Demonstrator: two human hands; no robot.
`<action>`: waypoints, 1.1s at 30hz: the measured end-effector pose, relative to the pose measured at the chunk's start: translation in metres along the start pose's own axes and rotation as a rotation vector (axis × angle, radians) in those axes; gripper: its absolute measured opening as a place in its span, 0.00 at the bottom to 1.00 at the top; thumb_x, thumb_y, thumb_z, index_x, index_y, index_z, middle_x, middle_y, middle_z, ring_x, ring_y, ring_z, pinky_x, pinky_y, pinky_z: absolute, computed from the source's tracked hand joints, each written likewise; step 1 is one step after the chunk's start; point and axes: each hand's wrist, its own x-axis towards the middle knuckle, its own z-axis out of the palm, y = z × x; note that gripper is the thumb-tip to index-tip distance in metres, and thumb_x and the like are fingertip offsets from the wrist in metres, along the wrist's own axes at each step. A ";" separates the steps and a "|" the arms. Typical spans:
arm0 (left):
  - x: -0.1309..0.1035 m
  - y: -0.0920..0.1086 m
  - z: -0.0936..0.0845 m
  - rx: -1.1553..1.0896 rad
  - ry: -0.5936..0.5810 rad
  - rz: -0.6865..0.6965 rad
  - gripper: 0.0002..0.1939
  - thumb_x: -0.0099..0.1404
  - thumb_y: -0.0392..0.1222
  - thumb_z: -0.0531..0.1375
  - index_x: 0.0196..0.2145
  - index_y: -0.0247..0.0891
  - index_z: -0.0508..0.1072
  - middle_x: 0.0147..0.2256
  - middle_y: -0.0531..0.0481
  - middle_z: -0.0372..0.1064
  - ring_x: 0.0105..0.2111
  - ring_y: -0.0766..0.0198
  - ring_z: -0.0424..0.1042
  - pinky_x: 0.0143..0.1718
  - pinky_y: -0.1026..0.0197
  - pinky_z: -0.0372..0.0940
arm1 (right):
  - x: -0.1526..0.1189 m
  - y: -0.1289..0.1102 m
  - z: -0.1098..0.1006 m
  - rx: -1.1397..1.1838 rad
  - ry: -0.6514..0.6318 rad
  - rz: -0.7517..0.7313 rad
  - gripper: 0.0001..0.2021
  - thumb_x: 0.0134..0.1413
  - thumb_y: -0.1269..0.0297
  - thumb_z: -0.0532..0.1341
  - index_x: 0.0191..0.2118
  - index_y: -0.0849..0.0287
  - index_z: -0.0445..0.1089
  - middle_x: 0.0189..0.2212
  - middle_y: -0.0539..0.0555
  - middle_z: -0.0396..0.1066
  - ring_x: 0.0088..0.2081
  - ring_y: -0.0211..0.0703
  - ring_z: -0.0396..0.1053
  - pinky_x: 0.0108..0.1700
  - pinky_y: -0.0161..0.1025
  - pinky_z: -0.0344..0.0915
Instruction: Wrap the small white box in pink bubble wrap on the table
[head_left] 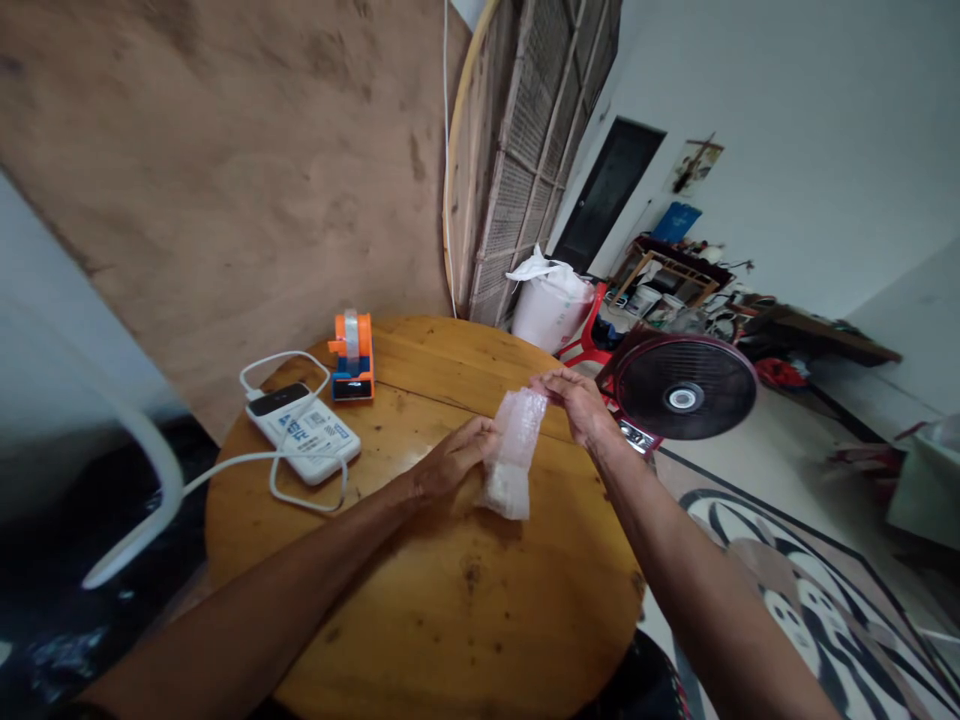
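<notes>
Left hand [452, 460] and right hand [576, 398] pinch bubble wrap [516, 445], left contact slightly blurry; slack grip could drop it on table [420, 610].

Two hands are in view, one left hand [455, 457] and one right hand [575, 397], with one bubble-wrap sleeve [516, 445] between them. One round wooden counter [450, 620] carries one tape dispenser [364, 367] with one tape roll [351, 335] near its far left edge, and one power bank [319, 440] by its left edge. Loops of white cable [240, 458] overlap too much to count. Beyond the right edge are one electric fan [660, 390] and one panda-print rug [802, 570]; beyond the far edge, one white sack [547, 310], one red plastic chair [589, 345] and one dark door [611, 195].
</notes>
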 end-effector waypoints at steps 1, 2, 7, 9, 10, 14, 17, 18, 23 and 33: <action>0.001 -0.001 0.000 0.000 0.002 -0.001 0.22 0.66 0.58 0.49 0.46 0.38 0.67 0.44 0.43 0.69 0.44 0.57 0.68 0.48 0.56 0.64 | 0.003 0.002 0.001 -0.011 0.001 0.008 0.06 0.38 0.61 0.64 0.23 0.55 0.68 0.28 0.50 0.76 0.34 0.45 0.72 0.39 0.41 0.67; 0.002 -0.003 0.000 0.001 0.001 -0.002 0.22 0.66 0.57 0.49 0.47 0.38 0.68 0.46 0.43 0.69 0.46 0.56 0.68 0.50 0.56 0.64 | 0.005 0.004 0.001 -0.020 0.008 0.014 0.05 0.38 0.61 0.64 0.23 0.55 0.68 0.28 0.50 0.76 0.34 0.45 0.72 0.39 0.41 0.67; 0.007 -0.015 -0.002 0.187 -0.025 -0.033 0.22 0.59 0.51 0.57 0.48 0.37 0.72 0.51 0.42 0.67 0.51 0.51 0.66 0.54 0.51 0.61 | 0.010 0.009 -0.008 -0.067 0.123 -0.011 0.07 0.42 0.58 0.62 0.25 0.55 0.68 0.29 0.51 0.75 0.32 0.43 0.71 0.35 0.40 0.66; 0.007 -0.017 -0.002 0.249 -0.042 -0.034 0.23 0.55 0.49 0.59 0.48 0.37 0.72 0.53 0.41 0.64 0.52 0.51 0.65 0.54 0.50 0.61 | 0.003 0.006 -0.015 -0.104 0.174 -0.095 0.09 0.43 0.56 0.62 0.27 0.55 0.68 0.27 0.50 0.74 0.29 0.41 0.69 0.33 0.39 0.64; 0.007 -0.017 -0.002 0.251 -0.052 -0.034 0.24 0.55 0.48 0.60 0.49 0.37 0.73 0.55 0.40 0.62 0.52 0.51 0.65 0.53 0.51 0.62 | -0.004 0.003 -0.017 -0.137 0.171 -0.141 0.10 0.44 0.54 0.62 0.27 0.55 0.67 0.25 0.49 0.73 0.27 0.41 0.68 0.32 0.39 0.64; 0.004 -0.015 0.001 0.249 -0.059 -0.011 0.25 0.55 0.49 0.63 0.50 0.40 0.73 0.57 0.40 0.60 0.56 0.48 0.61 0.55 0.49 0.61 | -0.038 -0.007 -0.007 -0.579 -0.032 -0.215 0.20 0.50 0.45 0.59 0.19 0.55 0.64 0.16 0.49 0.65 0.20 0.41 0.63 0.28 0.39 0.59; 0.002 -0.013 0.001 0.294 -0.095 0.054 0.24 0.56 0.50 0.63 0.50 0.43 0.73 0.57 0.43 0.60 0.59 0.48 0.57 0.60 0.47 0.55 | -0.056 -0.007 0.018 -1.002 0.008 -0.224 0.21 0.46 0.44 0.62 0.18 0.55 0.66 0.14 0.52 0.64 0.22 0.44 0.65 0.26 0.39 0.54; 0.001 -0.012 0.001 0.309 -0.111 0.077 0.24 0.56 0.50 0.63 0.50 0.44 0.74 0.57 0.44 0.60 0.59 0.48 0.57 0.60 0.47 0.54 | -0.058 -0.007 0.024 -1.093 0.022 -0.235 0.19 0.47 0.46 0.62 0.19 0.56 0.67 0.15 0.54 0.66 0.23 0.45 0.66 0.27 0.39 0.54; 0.001 -0.007 0.000 0.369 -0.058 0.048 0.26 0.57 0.53 0.61 0.51 0.40 0.72 0.52 0.40 0.64 0.53 0.47 0.62 0.55 0.46 0.59 | -0.054 0.001 0.012 -1.039 0.052 -0.182 0.10 0.49 0.64 0.58 0.20 0.57 0.67 0.19 0.55 0.70 0.25 0.44 0.68 0.27 0.38 0.55; 0.005 -0.012 0.003 0.438 0.012 0.024 0.22 0.58 0.50 0.58 0.46 0.33 0.73 0.39 0.44 0.69 0.38 0.57 0.67 0.39 0.58 0.64 | -0.068 0.058 -0.050 -0.465 0.075 0.157 0.13 0.47 0.56 0.56 0.18 0.56 0.64 0.14 0.49 0.66 0.16 0.38 0.61 0.20 0.34 0.54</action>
